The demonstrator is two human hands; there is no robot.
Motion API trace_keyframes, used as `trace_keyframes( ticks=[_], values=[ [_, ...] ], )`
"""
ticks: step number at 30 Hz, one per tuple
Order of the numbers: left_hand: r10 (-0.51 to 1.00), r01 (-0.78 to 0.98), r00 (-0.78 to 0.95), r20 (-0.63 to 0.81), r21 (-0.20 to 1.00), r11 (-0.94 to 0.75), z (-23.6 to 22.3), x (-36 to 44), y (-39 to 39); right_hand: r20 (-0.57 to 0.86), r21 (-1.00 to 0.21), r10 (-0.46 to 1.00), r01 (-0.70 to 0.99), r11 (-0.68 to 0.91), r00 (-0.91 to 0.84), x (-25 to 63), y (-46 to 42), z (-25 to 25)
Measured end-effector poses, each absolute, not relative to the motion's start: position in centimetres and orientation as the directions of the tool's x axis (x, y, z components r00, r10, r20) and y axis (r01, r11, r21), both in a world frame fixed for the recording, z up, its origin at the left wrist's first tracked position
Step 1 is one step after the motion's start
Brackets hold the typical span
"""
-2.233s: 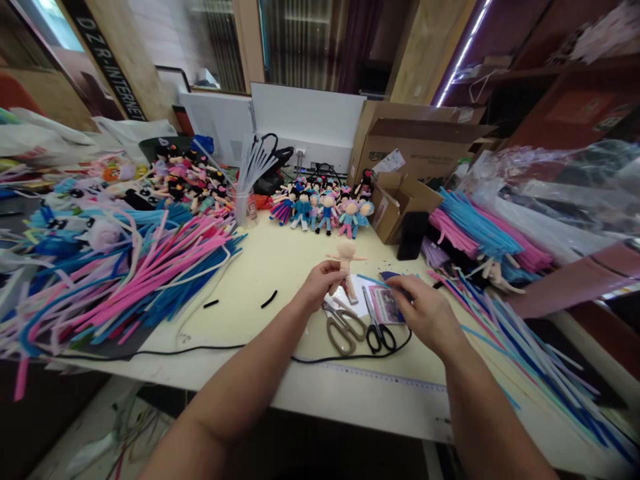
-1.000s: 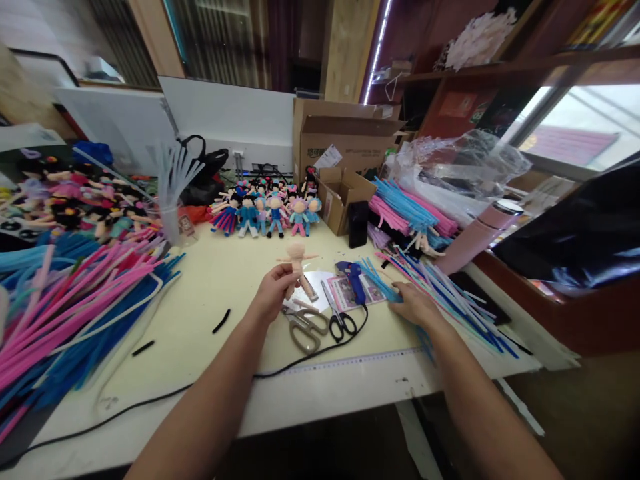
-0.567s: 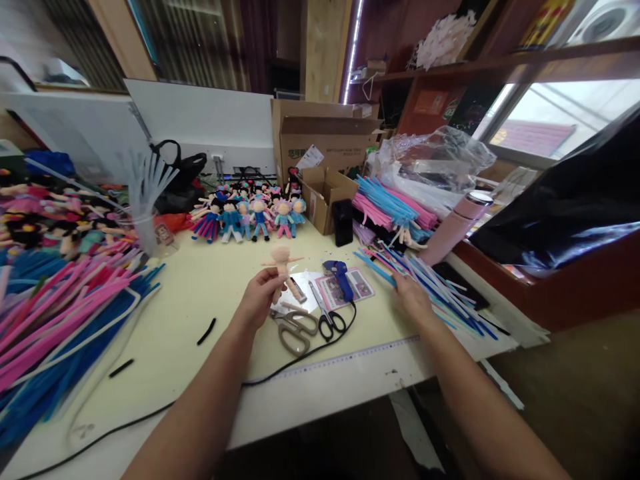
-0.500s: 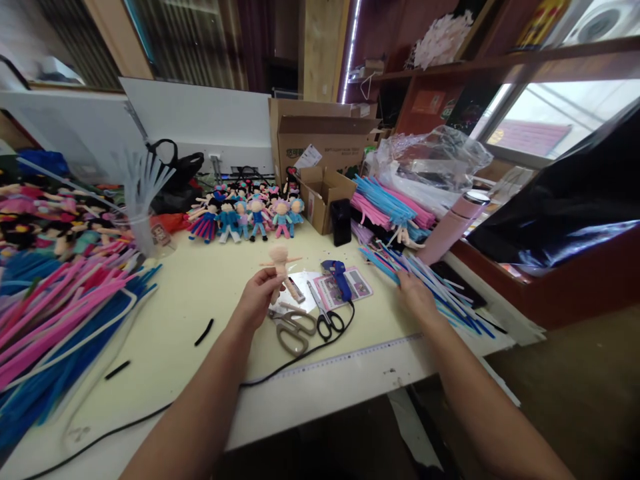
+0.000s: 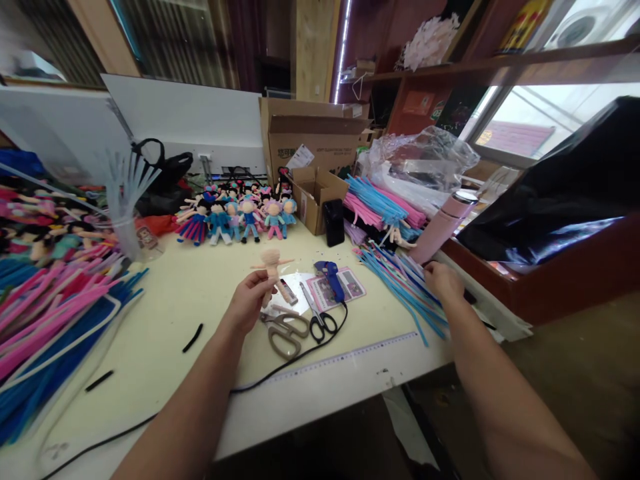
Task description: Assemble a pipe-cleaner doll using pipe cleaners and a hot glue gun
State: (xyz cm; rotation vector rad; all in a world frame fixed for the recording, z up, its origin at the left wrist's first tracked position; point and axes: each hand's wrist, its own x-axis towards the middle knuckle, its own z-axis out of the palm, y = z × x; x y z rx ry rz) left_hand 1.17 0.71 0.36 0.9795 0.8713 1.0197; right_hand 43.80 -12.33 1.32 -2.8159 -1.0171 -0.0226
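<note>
My left hand (image 5: 250, 298) pinches a beige doll body (image 5: 271, 261) wound from fuzzy pipe cleaners, with a round head and arms stuck out sideways. It is held upright above the table. My right hand (image 5: 443, 280) is at the right side of a loose pile of blue, pink and white pipe cleaners (image 5: 400, 277), beside the pink thermos (image 5: 443, 230). Its fingers are curled together, and what they grip, if anything, is hidden. Between the hands lie grey-handled scissors (image 5: 286, 333), black-handled scissors (image 5: 320, 320) and a blue glue gun (image 5: 331, 280) on a pink-edged card.
Finished dolls (image 5: 247, 217) stand in rows at the back, near cardboard boxes (image 5: 315, 147) and a black phone-like object (image 5: 333, 222). A large pipe cleaner heap (image 5: 55, 320) covers the left. A black cord (image 5: 195, 397) and a ruler (image 5: 345, 358) run along the front.
My right hand has moved right across the pipe cleaner pile to its far side, and some blue strands now lie spread to the left. My left hand still holds the doll body.
</note>
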Motion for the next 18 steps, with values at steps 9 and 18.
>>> trace_keyframes(
  ticks=[9,18],
  values=[
    [0.948,-0.289,0.296,-0.12,0.935,0.208,0.2,1.1,0.8,-0.039,-0.118,0.559,0.551,-0.826,0.829,45.2,-10.6,0.2],
    [0.947,-0.283,0.29,-0.138,0.933,0.223,0.2,1.1,0.8,0.006,-0.061,0.61,0.609,-0.791,0.792,45.9,-10.8,1.4]
  ],
)
